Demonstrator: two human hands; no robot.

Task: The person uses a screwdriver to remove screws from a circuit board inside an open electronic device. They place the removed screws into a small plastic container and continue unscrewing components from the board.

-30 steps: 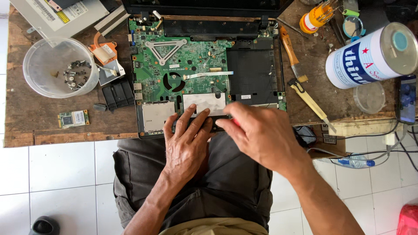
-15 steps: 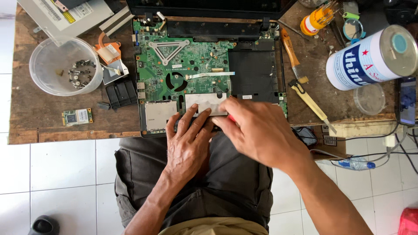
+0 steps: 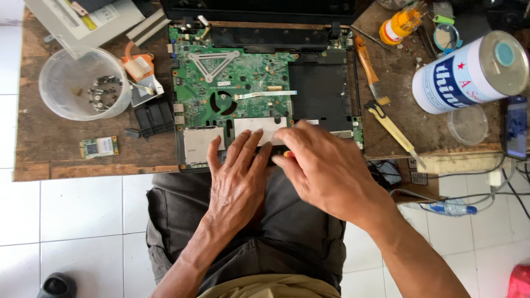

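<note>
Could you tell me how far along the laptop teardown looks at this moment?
Done: the green motherboard lies exposed, and loose screws sit in the plastic bowl. In hand: the left hand presses the laptop's front edge while the right hand grips a red-tipped tool there. Left: the board sits in its base.

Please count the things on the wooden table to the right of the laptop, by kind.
Brush: 1
Yellow tool: 1
Tin can: 1
Clear lid: 1
Screwdriver set: 1
Tape roll: 1
Phone: 1
Total: 7
</note>
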